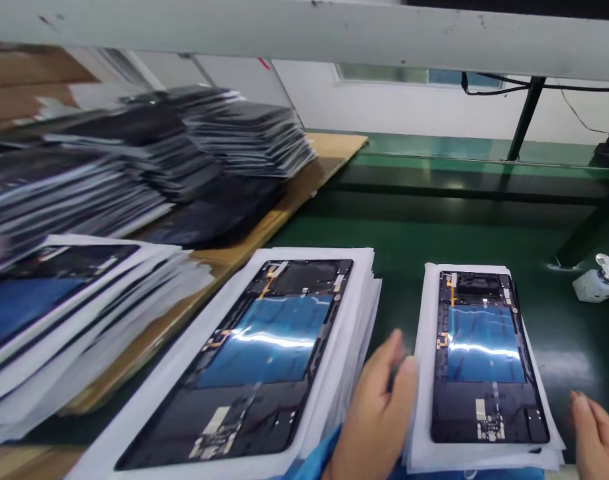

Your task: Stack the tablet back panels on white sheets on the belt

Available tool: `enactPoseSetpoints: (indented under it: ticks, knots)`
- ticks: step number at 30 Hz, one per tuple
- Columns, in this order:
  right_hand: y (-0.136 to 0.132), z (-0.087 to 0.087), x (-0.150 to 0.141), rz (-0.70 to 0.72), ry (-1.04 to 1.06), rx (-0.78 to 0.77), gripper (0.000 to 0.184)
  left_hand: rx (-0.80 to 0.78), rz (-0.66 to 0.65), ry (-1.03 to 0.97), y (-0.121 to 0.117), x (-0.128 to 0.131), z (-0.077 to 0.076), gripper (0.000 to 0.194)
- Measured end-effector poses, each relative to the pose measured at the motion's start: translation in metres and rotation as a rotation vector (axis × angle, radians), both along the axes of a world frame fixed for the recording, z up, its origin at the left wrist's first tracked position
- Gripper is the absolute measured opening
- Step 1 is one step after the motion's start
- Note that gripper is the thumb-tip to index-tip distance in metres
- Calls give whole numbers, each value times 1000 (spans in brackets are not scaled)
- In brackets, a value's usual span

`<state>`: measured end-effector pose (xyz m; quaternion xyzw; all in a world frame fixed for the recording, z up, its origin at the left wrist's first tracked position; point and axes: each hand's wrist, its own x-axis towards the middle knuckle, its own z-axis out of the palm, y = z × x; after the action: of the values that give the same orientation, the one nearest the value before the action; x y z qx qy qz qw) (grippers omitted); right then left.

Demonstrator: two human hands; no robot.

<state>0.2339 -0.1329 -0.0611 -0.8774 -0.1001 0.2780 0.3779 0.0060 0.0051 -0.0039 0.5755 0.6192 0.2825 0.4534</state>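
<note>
A green bench is seen from above; along its left side a wooden board carries blurred heaps of dark panels, and nearer the camera a slumped pile of white sheets with another panel on top is found. At centre a large stack of white sheets bears a dark panel with a blue film; its long axis is turned aslant, the top end pointing up and to the right. At the right edge a white bottle lies on the bench, well apart from the hands; a green post and a black cable are seen behind.

The small stack lies right of centre on the bench, just beside the large stack; a tablet back with blue film rests on it, long axis running away from the person, the gold flex at the far end, the connector end near.

The left hand is laid against the left edge of the small stack, between the two stacks; its fingers are loosely curled, narrow, the tips touching the sheets' edge; whether the stack is pinched cannot be told. The right hand is set just beside the stack's near right corner; only part is seen, fingers straight and together, holding nothing visible.
</note>
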Motion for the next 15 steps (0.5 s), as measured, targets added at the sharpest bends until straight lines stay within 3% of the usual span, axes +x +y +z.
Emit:
enactPoseSetpoints:
  ticks: [3, 5, 10, 15]
  knots:
    - [26, 17, 22, 210, -9, -116, 59, 86, -356, 39, 0, 16, 17, 51]
    - [46, 25, 23, 371, -28, -93, 59, 65, -453, 102, 4, 24, 14, 51]
    - [74, 37, 16, 514, -40, -112, 54, -121, -282, 217, 18, 25, -11, 62]
    - [74, 42, 20, 519, -70, -114, 51, -164, -252, 120, 22, 22, -12, 56]
